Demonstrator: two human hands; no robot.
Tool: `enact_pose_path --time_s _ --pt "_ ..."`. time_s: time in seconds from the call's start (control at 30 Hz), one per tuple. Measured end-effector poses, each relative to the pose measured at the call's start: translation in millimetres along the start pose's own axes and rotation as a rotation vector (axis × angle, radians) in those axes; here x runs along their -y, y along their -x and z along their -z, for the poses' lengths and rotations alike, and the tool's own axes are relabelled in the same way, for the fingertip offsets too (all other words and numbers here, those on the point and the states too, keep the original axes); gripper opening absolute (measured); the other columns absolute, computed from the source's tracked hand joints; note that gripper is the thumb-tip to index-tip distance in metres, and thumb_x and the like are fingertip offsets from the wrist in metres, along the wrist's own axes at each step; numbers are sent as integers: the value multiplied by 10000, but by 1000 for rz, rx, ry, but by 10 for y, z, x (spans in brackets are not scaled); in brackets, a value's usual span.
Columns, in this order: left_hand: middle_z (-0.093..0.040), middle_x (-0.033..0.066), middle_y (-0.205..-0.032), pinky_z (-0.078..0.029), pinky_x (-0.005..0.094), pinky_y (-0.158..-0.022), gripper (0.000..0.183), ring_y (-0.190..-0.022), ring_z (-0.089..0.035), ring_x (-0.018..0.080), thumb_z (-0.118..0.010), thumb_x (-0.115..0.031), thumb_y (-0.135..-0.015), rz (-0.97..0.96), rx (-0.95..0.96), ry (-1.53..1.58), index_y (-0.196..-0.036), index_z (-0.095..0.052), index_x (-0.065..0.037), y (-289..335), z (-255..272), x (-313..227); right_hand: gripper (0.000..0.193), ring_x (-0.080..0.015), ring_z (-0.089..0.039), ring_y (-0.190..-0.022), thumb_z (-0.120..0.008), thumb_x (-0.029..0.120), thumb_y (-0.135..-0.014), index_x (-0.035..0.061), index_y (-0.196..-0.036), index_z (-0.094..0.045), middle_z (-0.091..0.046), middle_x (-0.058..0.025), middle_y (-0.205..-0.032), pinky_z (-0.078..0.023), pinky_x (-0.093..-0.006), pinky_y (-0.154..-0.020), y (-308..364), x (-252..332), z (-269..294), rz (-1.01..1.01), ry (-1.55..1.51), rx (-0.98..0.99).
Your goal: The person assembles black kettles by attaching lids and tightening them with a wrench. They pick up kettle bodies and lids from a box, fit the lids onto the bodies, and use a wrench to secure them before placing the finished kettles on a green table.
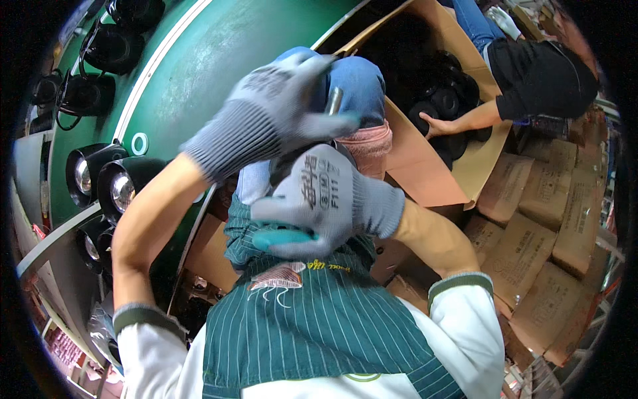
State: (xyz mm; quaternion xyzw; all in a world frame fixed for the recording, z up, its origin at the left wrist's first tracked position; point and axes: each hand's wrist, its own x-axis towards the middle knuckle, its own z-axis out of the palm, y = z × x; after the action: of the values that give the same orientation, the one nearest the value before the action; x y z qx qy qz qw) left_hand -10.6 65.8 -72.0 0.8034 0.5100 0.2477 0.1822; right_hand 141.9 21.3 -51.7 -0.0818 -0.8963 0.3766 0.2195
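Both my hands wear grey knit gloves with teal palms and work close together over my lap. My left hand (286,100) is blurred by motion, its thumb reaching right below the other fingers. A short metal rod (334,101) stands out between that thumb and the fingers; whether they grip it is unclear. Just below, my right hand (316,203) is closed, its fingers curled under toward the left. A dark object (282,165) shows behind the right hand, mostly covered by the two gloves, and its kind cannot be made out.
A green worktable (219,50) on the left carries black round housings (114,179) with shiny insides and a pale ring (139,143). An open carton (425,176) of black round parts stands right, with another person's hand (438,125) inside. Sealed cartons (525,246) are stacked beyond.
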Motion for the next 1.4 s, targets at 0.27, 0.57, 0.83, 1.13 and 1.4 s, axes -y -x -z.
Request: enact_pose_path --time_s 0.27,0.57,0.83,1.13,1.4 --pt "-729 194 -857 -582 381 -678 513 -724 -710 255 -760 -460 -886 210 737 -173 -1042 -728 28 -145 386 -498 442 -263 -687 -823 -585 434 -972 59 -1192 -660 -701 -131 -960 -540 -389 -833 716 -116 -3 268 -365 -597" --pt "-693 307 -952 -554 528 -829 735 -906 -712 434 -450 -508 -1032 355 888 -443 -1230 -491 199 -199 84 -941 636 -297 -582 -1214 -270 484 -1096 4 -1483 -428 -564 -186 -1383 -409 -410 -1121 850 -287 -856 -356 -711 -1264" --pt "-707 281 -915 -577 478 -711 813 -823 -713 422 -498 -484 -1021 369 607 -451 -1370 -337 232 358 25 -815 586 -301 -587 -1228 -381 457 -1083 27 -1480 -415 -531 -181 -1455 -450 -426 -1100 837 -620 -646 -348 -1135 -1033" --pt "-686 276 -949 -573 481 -764 759 -926 -688 423 -614 -513 -960 362 639 -432 -1300 -408 134 364 39 -900 290 -185 -648 -890 -598 288 -1026 50 -1182 -650 -663 -46 -995 -540 -357 -857 595 -1764 -557 -525 -1350 -775" --pt "-680 172 -1123 -502 514 -936 717 -1003 -695 355 -736 -474 -872 174 785 -320 -1385 -411 -93 325 118 -689 405 -142 -647 -883 -566 343 -1044 6 -1260 -628 -677 -63 -1043 -552 -303 -797 1025 -1175 -606 -523 -563 -1009"
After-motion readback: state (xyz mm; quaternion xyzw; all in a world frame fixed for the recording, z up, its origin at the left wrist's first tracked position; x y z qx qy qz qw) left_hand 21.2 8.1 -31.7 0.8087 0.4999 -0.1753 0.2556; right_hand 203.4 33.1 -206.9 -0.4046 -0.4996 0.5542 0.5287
